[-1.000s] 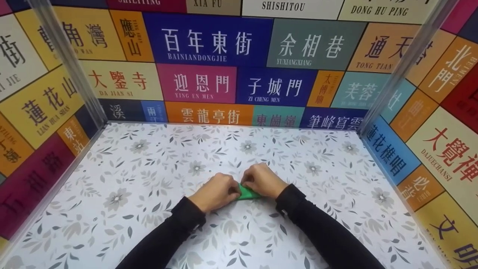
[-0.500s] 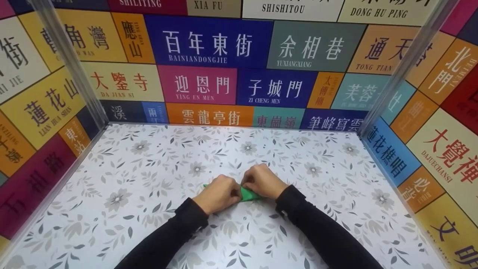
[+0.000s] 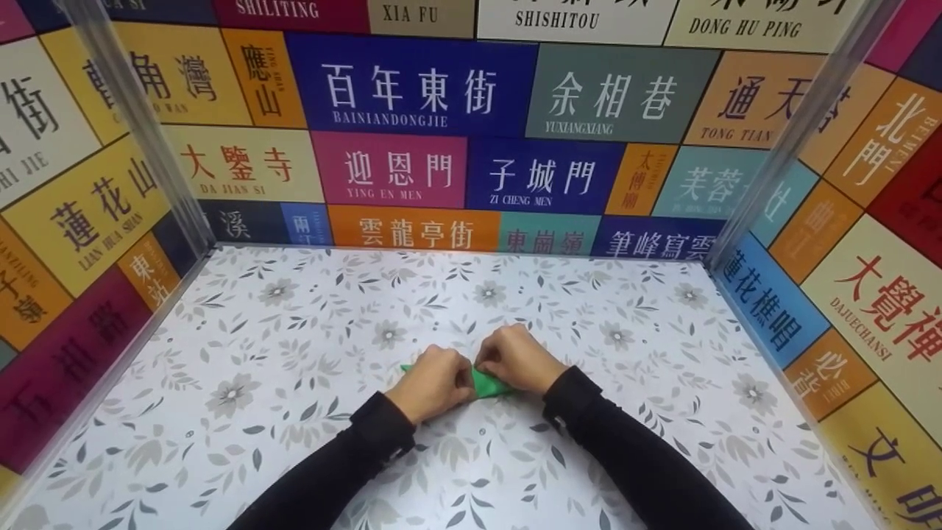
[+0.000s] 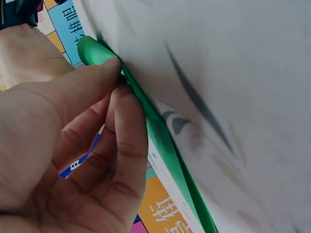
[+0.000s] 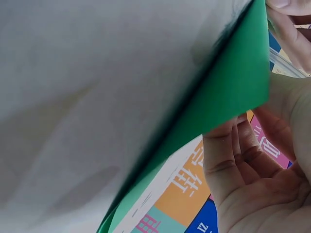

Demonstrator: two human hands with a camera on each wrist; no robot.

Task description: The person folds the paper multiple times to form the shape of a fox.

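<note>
A booth-like place, with place-name-printed panels point(image 3: 412, 88) on three sides of a floral-patterned surface point(image 3: 294, 331).

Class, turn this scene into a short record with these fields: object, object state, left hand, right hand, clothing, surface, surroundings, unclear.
object: green sheet
object state: folded, lying between and partly under the hands
left hand: pinches the sheet between thumb and finger
right hand: fingers curled at the sheet, holding it beside the left hand
clothing: black sleeves on both arms
surface: white tabletop with grey leaves and flowers
surroundings: walls of colourful panels with Chinese characters
unclear: sheet's material; its full outline, partly hidden by the hands
</note>
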